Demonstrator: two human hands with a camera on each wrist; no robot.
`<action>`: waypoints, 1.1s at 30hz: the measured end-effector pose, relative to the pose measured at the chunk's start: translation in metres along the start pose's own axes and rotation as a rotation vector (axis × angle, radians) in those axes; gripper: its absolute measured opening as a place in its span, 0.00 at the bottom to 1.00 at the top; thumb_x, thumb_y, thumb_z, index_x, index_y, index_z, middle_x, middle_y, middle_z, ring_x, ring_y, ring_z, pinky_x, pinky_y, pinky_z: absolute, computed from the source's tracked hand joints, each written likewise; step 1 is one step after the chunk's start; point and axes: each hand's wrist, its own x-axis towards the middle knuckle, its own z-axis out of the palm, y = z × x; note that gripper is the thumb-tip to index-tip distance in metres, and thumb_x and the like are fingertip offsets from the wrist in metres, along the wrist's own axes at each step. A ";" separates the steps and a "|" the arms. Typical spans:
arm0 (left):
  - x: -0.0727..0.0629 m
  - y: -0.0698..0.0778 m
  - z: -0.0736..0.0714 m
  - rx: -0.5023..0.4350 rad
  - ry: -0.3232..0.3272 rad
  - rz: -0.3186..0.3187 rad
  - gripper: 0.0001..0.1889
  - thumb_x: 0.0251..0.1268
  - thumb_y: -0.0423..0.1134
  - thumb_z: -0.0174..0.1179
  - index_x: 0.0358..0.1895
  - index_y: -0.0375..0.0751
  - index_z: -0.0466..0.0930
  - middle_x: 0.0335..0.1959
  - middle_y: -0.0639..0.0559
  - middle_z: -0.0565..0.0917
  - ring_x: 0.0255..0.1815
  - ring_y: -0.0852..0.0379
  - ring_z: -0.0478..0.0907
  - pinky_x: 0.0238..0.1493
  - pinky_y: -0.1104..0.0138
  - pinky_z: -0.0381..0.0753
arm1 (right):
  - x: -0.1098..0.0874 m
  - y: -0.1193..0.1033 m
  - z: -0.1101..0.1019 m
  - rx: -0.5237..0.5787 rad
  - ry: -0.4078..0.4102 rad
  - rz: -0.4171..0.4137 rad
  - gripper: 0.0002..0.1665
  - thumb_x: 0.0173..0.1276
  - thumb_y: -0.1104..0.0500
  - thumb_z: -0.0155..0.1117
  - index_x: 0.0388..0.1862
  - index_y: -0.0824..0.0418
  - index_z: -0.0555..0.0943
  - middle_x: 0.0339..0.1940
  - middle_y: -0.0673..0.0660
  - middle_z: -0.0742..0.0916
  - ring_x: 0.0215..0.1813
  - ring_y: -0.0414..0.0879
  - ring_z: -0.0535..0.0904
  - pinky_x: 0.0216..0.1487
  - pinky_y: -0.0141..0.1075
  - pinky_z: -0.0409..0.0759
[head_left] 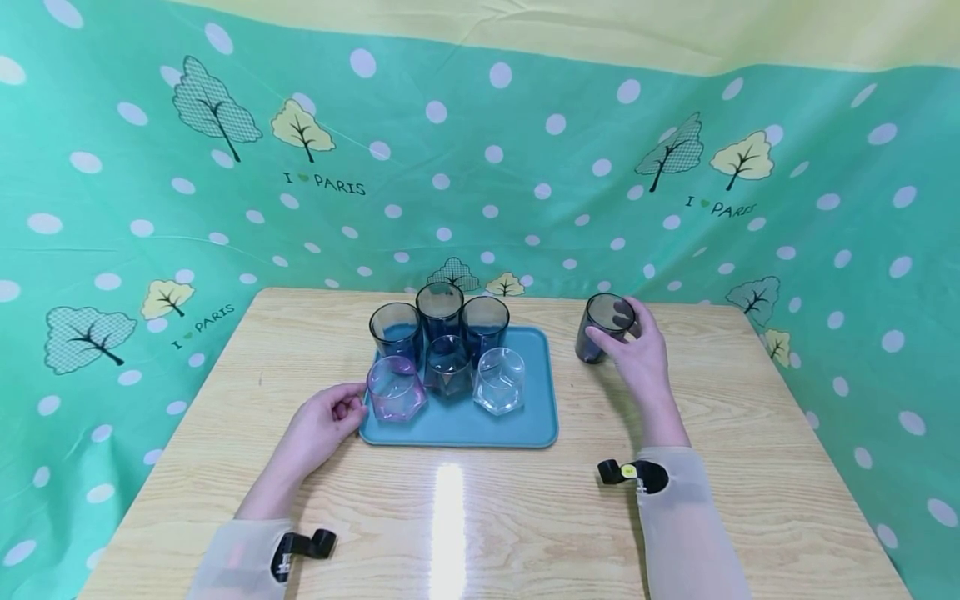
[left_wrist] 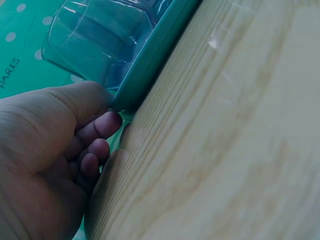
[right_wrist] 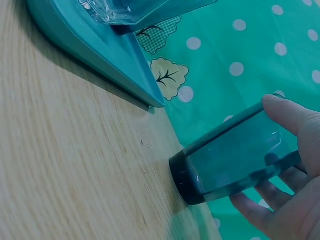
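A blue tray (head_left: 450, 432) on the table carries several glasses. My left hand (head_left: 324, 421) pinches its left edge between thumb and curled fingers, beside a pinkish faceted glass (head_left: 396, 398). Right of the tray, my right hand (head_left: 641, 354) holds a tall smoky dark glass (head_left: 592, 340) near its rim, thumb on one side and fingers on the other. In the right wrist view, this glass (right_wrist: 225, 160) stands upright with its thick base at the table. A smoky faceted glass (head_left: 448, 377) and a clear faceted glass (head_left: 500, 385) stand at the tray's front.
Behind the faceted glasses, tall dark glasses stand on the tray: one at left (head_left: 393, 327), one in the middle (head_left: 439, 307), one at right (head_left: 487, 321). The wooden table (head_left: 525, 525) meets a green dotted cloth (head_left: 480, 167) at its back and sides.
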 end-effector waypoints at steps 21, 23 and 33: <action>-0.001 0.000 0.000 0.000 0.001 0.013 0.20 0.77 0.32 0.68 0.67 0.31 0.85 0.40 0.51 0.84 0.40 0.55 0.78 0.42 0.68 0.78 | 0.000 0.003 -0.001 0.036 -0.043 -0.017 0.58 0.73 0.49 0.82 0.92 0.49 0.58 0.84 0.60 0.71 0.83 0.59 0.67 0.78 0.56 0.72; -0.001 0.000 0.000 0.003 0.002 0.017 0.20 0.77 0.32 0.68 0.67 0.31 0.85 0.40 0.51 0.84 0.39 0.56 0.78 0.42 0.68 0.78 | 0.000 0.003 -0.001 0.037 -0.047 -0.020 0.58 0.73 0.49 0.81 0.92 0.48 0.57 0.84 0.60 0.71 0.83 0.59 0.67 0.78 0.57 0.72; -0.001 0.000 0.000 0.012 0.003 0.022 0.20 0.76 0.32 0.68 0.67 0.31 0.85 0.39 0.51 0.84 0.39 0.56 0.77 0.42 0.67 0.77 | 0.000 0.000 -0.001 0.043 -0.052 -0.051 0.64 0.72 0.48 0.82 0.95 0.47 0.49 0.89 0.54 0.66 0.89 0.54 0.57 0.83 0.54 0.64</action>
